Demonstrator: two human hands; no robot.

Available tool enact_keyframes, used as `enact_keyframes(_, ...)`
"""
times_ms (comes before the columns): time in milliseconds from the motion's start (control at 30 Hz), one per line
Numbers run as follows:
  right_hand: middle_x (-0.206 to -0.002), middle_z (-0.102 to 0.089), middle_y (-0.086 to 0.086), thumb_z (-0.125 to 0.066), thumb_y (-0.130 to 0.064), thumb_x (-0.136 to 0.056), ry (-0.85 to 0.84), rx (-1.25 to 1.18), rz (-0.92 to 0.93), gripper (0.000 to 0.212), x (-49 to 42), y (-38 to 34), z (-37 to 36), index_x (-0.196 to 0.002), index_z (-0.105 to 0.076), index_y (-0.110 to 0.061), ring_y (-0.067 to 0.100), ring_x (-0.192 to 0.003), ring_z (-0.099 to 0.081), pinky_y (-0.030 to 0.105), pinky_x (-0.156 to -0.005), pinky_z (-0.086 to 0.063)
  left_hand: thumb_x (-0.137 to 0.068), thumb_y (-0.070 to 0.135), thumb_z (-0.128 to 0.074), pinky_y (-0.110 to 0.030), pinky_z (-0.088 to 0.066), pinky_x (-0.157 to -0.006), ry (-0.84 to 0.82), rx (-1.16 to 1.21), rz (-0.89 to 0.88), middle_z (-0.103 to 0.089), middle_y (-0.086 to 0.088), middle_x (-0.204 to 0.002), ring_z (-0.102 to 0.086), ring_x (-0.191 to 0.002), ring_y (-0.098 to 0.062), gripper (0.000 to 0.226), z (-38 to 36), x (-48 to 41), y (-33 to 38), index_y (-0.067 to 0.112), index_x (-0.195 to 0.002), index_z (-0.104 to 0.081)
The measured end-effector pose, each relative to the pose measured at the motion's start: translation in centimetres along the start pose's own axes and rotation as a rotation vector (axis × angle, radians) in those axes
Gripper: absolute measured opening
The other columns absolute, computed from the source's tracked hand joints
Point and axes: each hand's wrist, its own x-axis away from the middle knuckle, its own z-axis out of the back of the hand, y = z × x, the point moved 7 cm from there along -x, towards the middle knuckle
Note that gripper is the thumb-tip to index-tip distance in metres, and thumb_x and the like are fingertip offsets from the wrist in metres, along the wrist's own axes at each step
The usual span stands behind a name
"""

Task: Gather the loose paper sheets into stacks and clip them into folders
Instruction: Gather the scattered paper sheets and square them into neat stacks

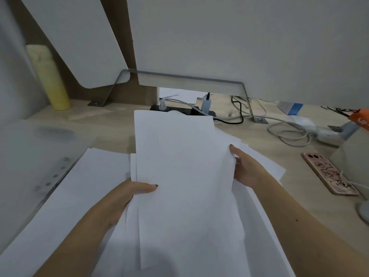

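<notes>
An uneven stack of white paper sheets is held up over the desk between both hands. My left hand grips its left edge, thumb on top. My right hand holds the right edge, thumb on the top sheet and fingers underneath. More loose white sheets lie flat on the desk at the left, and others poke out under the stack at the right. No folder or clip is in view.
A black power strip with plugs sits behind the paper. A yellow bottle stands at the back left. White cables and a phone lie on the right. Metal brackets hold white partitions along the back.
</notes>
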Motion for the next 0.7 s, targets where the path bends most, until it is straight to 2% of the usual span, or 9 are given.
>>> enact_keyframes(33, -0.102, -0.065, 0.010, -0.058, -0.029, -0.089, 0.002, -0.008, 0.011, 0.034, -0.3, -0.2, -0.1, -0.110, -0.061, -0.003, 0.025, -0.091, -0.064, 0.031, -0.074, -0.052, -0.054, 0.017, -0.073, -0.029, -0.052, -0.069, -0.008, -0.006, 0.013, -0.076, -0.006, -0.092, -0.073, -0.081, -0.018, 0.049, 0.0, -0.3, -0.1, 0.009, -0.101, -0.070)
enact_keyframes(133, -0.082, -0.060, 0.003, -0.054, -0.016, -0.092, 0.096, -0.030, 0.105, 0.009, -1.0, -1.7, 0.1, -0.088, -0.061, -0.011, 0.018, -0.070, -0.057, 0.025, -0.062, -0.046, -0.054, 0.020, -0.075, -0.031, -0.054, -0.072, -0.044, -0.040, 0.065, -0.075, -0.009, -0.097, -0.072, -0.087, -0.023, 0.052, 0.2, -1.0, -0.4, 0.009, -0.104, -0.069)
enact_keyframes(200, -0.081, -0.059, 0.002, -0.051, -0.012, -0.092, 0.205, -0.008, 0.214, 0.011, -1.1, -3.5, 0.7, -0.091, -0.061, -0.011, 0.017, -0.070, -0.056, 0.025, -0.063, -0.045, -0.057, 0.020, -0.072, -0.031, -0.054, -0.078, -0.021, -0.084, 0.073, -0.074, -0.010, -0.101, -0.071, -0.092, -0.027, 0.055, 0.6, -1.6, -0.5, 0.007, -0.110, -0.067)
enact_keyframes(300, -0.090, -0.062, 0.001, -0.047, -0.010, -0.092, 0.302, 0.043, 0.412, 0.019, 0.4, -7.1, 1.1, -0.100, -0.063, -0.016, 0.020, -0.086, -0.058, 0.031, -0.078, -0.046, -0.068, 0.011, -0.072, -0.029, -0.052, -0.075, 0.038, -0.068, 0.076, -0.071, -0.012, -0.103, -0.067, -0.092, -0.026, 0.047, 1.0, -2.5, -0.9, 0.003, -0.113, -0.063)
enact_keyframes(400, -0.091, -0.062, -0.005, -0.045, -0.013, -0.094, 0.201, 0.100, 0.587, 0.022, 3.5, -11.0, -0.8, -0.086, -0.061, -0.026, 0.017, -0.089, -0.058, 0.034, -0.087, -0.046, -0.087, 0.001, -0.057, -0.030, -0.051, -0.071, 0.098, 0.016, 0.090, -0.069, -0.013, -0.096, -0.065, -0.084, -0.026, 0.021, 0.6, -2.5, -0.9, 0.002, -0.107, -0.062)
enact_keyframes(500, -0.094, -0.064, -0.005, -0.047, -0.014, -0.093, 0.056, 0.116, 0.776, 0.020, 6.7, -14.4, -2.7, -0.092, -0.063, -0.025, 0.014, -0.092, -0.059, 0.034, -0.085, -0.048, -0.087, 0.001, -0.057, -0.039, -0.050, -0.089, 0.113, 0.092, 0.080, -0.068, -0.020, -0.110, -0.064, -0.098, -0.033, 0.026, 0.5, -2.5, -1.0, -0.001, -0.112, -0.063)
enact_keyframes(567, -0.099, -0.065, -0.005, -0.046, -0.015, -0.094, -0.076, 0.014, 0.841, 0.020, 8.4, -15.9, -3.3, -0.105, -0.061, -0.020, 0.014, -0.095, -0.061, 0.029, -0.078, -0.051, -0.087, 0.003, -0.056, -0.044, -0.045, -0.098, 0.098, 0.115, 0.077, -0.065, -0.022, -0.116, -0.062, -0.107, -0.035, 0.031, 0.3, -2.3, -1.1, -0.003, -0.117, -0.061)
enact_keyframes(633, -0.107, -0.066, -0.002, -0.043, -0.015, -0.095, -0.228, -0.139, 0.804, 0.025, 8.7, -15.8, -3.6, -0.116, -0.056, -0.014, 0.014, -0.101, -0.063, 0.028, -0.082, -0.052, -0.089, 0.008, -0.056, -0.044, -0.045, -0.098, 0.100, 0.140, 0.057, -0.066, -0.021, -0.116, -0.062, -0.106, -0.033, 0.028, 0.1, -1.9, -1.0, -0.002, -0.115, -0.062)
enact_keyframes(700, -0.100, -0.071, -0.004, -0.043, -0.015, -0.094, -0.247, -0.129, 0.626, 0.027, 7.4, -13.0, -3.7, -0.118, -0.056, -0.012, 0.011, -0.094, -0.067, 0.026, -0.082, -0.054, -0.091, 0.019, -0.055, -0.044, -0.044, -0.099, 0.122, 0.196, 0.022, -0.068, -0.016, -0.114, -0.063, -0.106, -0.030, 0.028, -0.1, -1.6, -0.9, 0.004, -0.114, -0.064)
